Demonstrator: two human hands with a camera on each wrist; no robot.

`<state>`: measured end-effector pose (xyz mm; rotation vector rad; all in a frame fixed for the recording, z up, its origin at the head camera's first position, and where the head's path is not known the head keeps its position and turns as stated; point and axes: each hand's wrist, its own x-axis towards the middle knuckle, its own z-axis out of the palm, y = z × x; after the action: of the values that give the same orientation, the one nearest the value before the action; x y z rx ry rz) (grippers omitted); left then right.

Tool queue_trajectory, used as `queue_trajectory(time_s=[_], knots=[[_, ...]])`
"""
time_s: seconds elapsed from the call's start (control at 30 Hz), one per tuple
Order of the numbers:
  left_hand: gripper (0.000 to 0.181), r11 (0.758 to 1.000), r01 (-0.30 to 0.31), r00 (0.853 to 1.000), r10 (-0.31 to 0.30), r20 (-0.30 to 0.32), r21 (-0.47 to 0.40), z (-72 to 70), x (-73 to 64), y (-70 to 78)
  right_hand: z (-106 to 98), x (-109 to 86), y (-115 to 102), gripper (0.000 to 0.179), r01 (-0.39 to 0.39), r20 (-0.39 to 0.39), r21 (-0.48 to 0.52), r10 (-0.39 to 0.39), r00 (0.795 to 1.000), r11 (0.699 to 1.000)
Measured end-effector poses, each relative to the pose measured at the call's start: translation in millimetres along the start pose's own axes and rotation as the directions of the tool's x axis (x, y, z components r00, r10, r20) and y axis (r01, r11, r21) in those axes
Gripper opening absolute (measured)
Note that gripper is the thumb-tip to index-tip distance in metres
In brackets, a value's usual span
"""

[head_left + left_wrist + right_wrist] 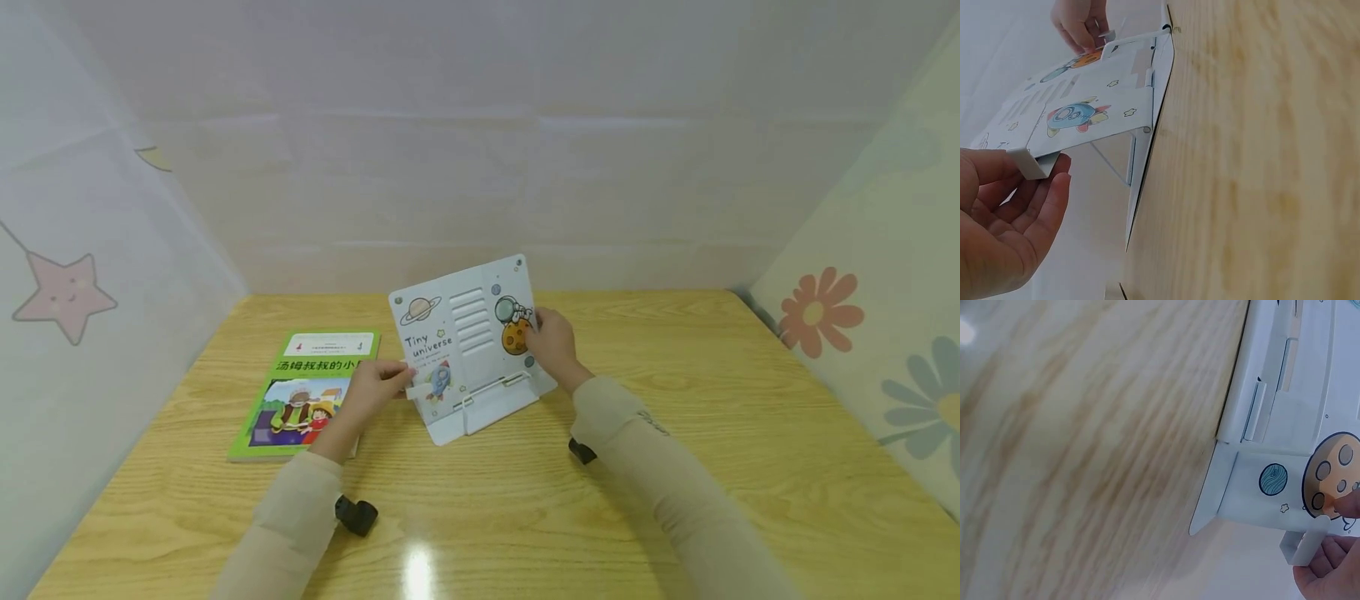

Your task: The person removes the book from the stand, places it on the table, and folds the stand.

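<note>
A white book stand (pixel 474 346), printed with planets, a rocket, an astronaut and the words "Tiny universe", leans back at an angle above its base at the tabletop. The left hand (pixel 373 388) pinches its left edge, at a small white side tab (pixel 1029 164). On the opposite edge, the right hand (pixel 553 343) grips the panel, with the thumb over the orange planet print and fingers behind by another white tab (pixel 1304 547). Along the bottom runs a white ledge (pixel 501 406) with wire page holders. Behind the panel, a support strut (pixel 1112 164) shows in the left wrist view.
A green-bordered picture book (pixel 300 408) lies flat on the wooden table (pixel 480 508), left of the stand and partly behind the left forearm. Pale cloth walls (pixel 465 183) enclose the table at the back and both sides.
</note>
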<state>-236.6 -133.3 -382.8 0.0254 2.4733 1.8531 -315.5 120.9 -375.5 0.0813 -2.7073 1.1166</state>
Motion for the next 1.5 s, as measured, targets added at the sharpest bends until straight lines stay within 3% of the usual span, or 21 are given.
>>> queue_trajectory(time_s=[0.37, 0.7, 1.07, 1.27, 1.37, 1.5], knots=[[0.021, 1.000, -0.017, 0.999, 0.016, 0.050, 0.006, 0.3, -5.6, 0.1, 3.2, 5.6, -3.1, 0.027, 0.016, 0.006, -0.012, -0.016, 1.000, 1.000], [0.021, 1.000, 0.009, 0.995, -0.007, 0.099, -0.023, 3.4, -11.8, 1.9, 4.1, 10.8, -9.8, 0.032, -0.013, 0.040, -0.017, 0.013, 0.999, 1.000], [0.019, 0.996, -0.052, 0.989, 0.061, 0.138, -0.066, 7.6, -15.1, 2.8, 0.8, 15.8, -21.3, 0.032, -0.059, 0.077, -0.017, 0.060, 0.995, 0.998], [0.016, 0.997, -0.049, 0.988, 0.057, 0.145, -0.060, 12.2, -17.2, 2.8, -1.6, 16.3, -28.2, 0.030, -0.068, 0.099, -0.033, 0.071, 0.993, 0.997], [0.016, 0.997, -0.043, 0.985, 0.054, 0.161, -0.067, 15.6, -19.9, 3.6, 2.9, 21.7, -25.0, 0.029, -0.072, 0.121, -0.025, 0.075, 0.990, 0.997], [0.018, 0.996, -0.067, 0.978, 0.076, 0.192, -0.055, 21.3, -25.3, 5.9, 31.1, 54.7, 12.5, 0.032, -0.035, 0.132, 0.021, 0.032, 0.991, 0.999]])
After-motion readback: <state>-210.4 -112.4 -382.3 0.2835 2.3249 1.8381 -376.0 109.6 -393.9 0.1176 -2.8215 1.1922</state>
